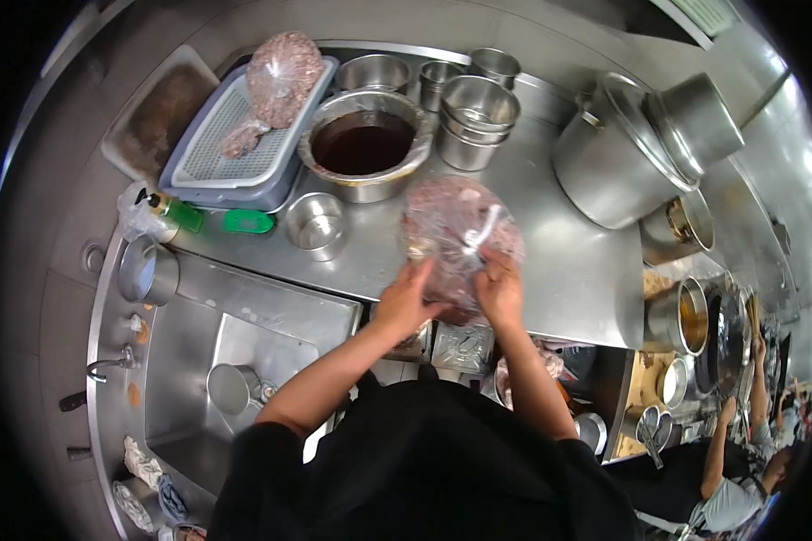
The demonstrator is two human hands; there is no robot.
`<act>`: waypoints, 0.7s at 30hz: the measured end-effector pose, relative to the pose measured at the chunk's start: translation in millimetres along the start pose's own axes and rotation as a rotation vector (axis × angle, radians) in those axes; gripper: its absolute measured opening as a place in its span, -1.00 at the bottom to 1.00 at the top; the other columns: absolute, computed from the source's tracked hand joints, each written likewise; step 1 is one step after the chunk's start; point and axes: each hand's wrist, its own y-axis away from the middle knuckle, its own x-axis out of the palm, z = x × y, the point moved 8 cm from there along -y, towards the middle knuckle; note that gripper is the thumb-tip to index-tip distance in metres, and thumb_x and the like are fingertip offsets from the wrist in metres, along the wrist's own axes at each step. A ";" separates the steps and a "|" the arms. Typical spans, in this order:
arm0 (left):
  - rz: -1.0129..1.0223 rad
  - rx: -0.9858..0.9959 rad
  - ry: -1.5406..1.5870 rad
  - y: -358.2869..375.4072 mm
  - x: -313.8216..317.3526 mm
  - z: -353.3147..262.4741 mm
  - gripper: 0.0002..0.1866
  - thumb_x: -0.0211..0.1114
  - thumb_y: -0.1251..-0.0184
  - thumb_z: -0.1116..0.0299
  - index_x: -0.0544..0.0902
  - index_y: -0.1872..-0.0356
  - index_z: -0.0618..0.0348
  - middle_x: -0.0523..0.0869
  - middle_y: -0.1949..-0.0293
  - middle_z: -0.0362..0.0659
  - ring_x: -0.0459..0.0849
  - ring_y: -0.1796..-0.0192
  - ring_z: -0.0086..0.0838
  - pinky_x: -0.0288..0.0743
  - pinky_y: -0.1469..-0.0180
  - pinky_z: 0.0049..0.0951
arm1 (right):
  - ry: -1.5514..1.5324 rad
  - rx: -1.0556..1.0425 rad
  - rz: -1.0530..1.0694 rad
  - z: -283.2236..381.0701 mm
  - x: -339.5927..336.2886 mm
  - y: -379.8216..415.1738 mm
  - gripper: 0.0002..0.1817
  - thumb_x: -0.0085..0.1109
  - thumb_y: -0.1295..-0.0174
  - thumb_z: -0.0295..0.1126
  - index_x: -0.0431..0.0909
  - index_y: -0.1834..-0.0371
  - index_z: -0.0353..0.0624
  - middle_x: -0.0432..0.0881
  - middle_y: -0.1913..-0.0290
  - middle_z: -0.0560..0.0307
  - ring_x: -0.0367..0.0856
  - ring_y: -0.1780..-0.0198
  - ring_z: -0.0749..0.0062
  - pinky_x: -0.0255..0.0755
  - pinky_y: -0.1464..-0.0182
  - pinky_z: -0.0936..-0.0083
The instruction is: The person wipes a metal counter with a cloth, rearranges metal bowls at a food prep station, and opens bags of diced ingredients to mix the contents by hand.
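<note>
Plastic bag (460,216) is held between left hand (407,302) and right hand (500,290).

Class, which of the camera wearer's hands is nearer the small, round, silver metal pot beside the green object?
Left. In the picture, the left hand is below and right of the pot; the right hand is farther right, across the clear plastic bag.

Rounded clear bag (456,216), pinkish inside
</note>
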 end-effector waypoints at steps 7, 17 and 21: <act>0.112 0.129 -0.026 -25.4 62.5 -48.8 -0.07 0.43 -0.16 -0.08 0.26 -0.50 0.08 0.48 -0.21 0.28 0.66 -0.08 0.18 0.58 -0.05 0.03 | 0.250 0.009 -0.069 -36.1 -56.8 18.1 -0.88 0.13 -0.10 -0.56 0.48 0.55 -0.36 0.68 -0.09 -0.28 0.58 -0.19 -0.25 0.40 -0.32 0.03; 0.271 0.259 -0.094 -99.6 133.7 -135.0 -0.18 0.41 -0.20 -0.10 0.37 -0.41 0.10 0.61 -0.17 0.15 0.65 -0.16 0.02 0.53 -0.14 -0.06 | 0.396 0.160 -0.184 -151.2 -128.0 11.1 -0.87 0.12 -0.20 -0.49 0.55 0.42 -0.35 0.61 -0.23 -0.23 0.48 -0.34 -0.21 0.32 -0.41 0.10; 0.256 0.270 -0.098 -117.9 143.5 -147.8 -0.19 0.37 -0.24 -0.11 0.37 -0.42 0.11 0.62 -0.21 0.08 0.66 -0.17 -0.05 0.54 -0.17 -0.11 | 0.385 0.159 -0.172 -173.5 -136.2 -5.7 -0.87 0.15 -0.19 -0.47 0.54 0.44 -0.33 0.61 -0.25 -0.19 0.47 -0.36 -0.17 0.30 -0.43 0.12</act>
